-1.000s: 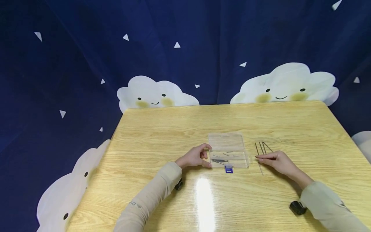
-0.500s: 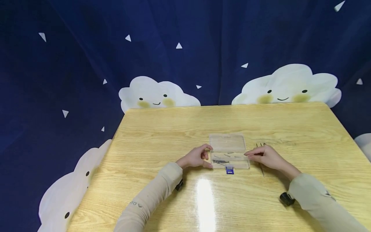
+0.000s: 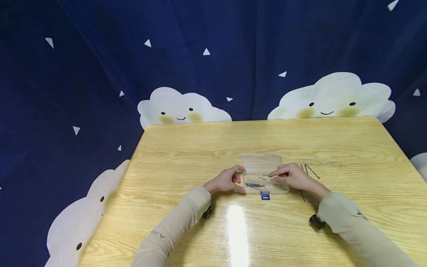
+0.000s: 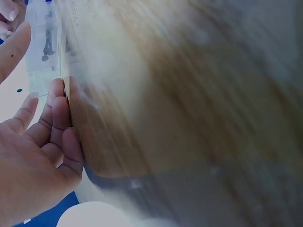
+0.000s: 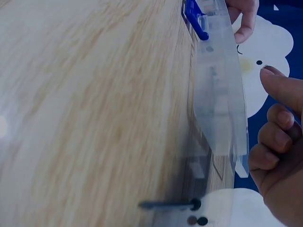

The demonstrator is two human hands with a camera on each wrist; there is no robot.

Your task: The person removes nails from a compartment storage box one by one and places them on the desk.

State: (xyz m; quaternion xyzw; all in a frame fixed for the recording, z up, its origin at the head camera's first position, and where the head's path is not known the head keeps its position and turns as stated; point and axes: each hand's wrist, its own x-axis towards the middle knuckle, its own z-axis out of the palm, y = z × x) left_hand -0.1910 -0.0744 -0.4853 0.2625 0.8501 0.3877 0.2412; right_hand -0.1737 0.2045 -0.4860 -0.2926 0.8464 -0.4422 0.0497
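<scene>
A clear plastic box [image 3: 282,188] lies open on the table, its lid [image 3: 261,163] laid back and a blue latch [image 3: 265,195] at the front. Several long nails [image 3: 254,185] lie in the front part, with small nails [image 3: 261,178] behind them. My left hand [image 3: 227,180] holds the box's left end between thumb and index finger; the other fingers curl beside it in the left wrist view. My right hand [image 3: 295,177] hovers over the box's right side, thumb and index fingertips slightly apart near the small nails. No held object shows between them.
To the right of the box, long nails [image 3: 312,171] lie on the wooden table [image 3: 186,155], partly hidden behind my right hand and wrist. A dark blue curtain [image 3: 213,74] with clouds hangs behind the table's far edge.
My right hand has moved left from the loose nails to above the box. Those nails have stayed on the table. My left hand keeps its place at the box's left end.
</scene>
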